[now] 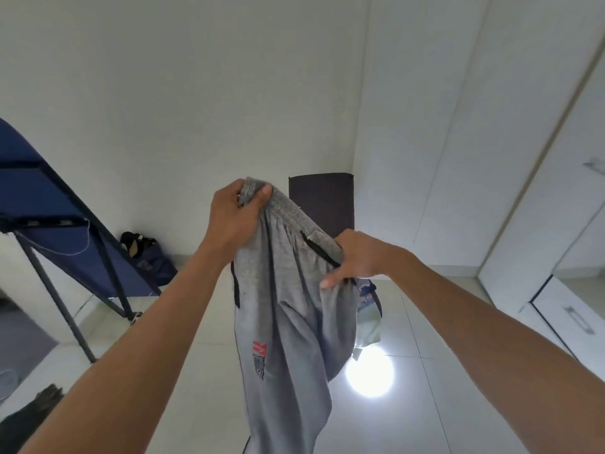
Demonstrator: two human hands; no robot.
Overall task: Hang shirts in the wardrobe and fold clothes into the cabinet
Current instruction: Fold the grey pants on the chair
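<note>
In the centre of the frame the person holds up a pair of grey track pants [288, 322] by the waistband, both arms stretched forward. The left hand [234, 217] has a closed grip on the upper end of the elastic waistband, the thumb pressed flat over the gathered fabric and the fingers curled behind it. The right hand [355, 257], lower and to the right, pinches the other side of the waistband just beside a black-edged pocket, its thumb pointing left across the cloth. The waistband slopes down from left to right between the two hands. The legs of the pants hang down to the bottom edge of the frame, above the tiled floor [425, 404]; a red and dark print shows on the left leg.

Behind the pants stands a dark chair back [322, 201] against the white wall. White wardrobe doors [491, 158] fill the right side. A blue fabric rack [39, 204] on dark legs leans at the left.
</note>
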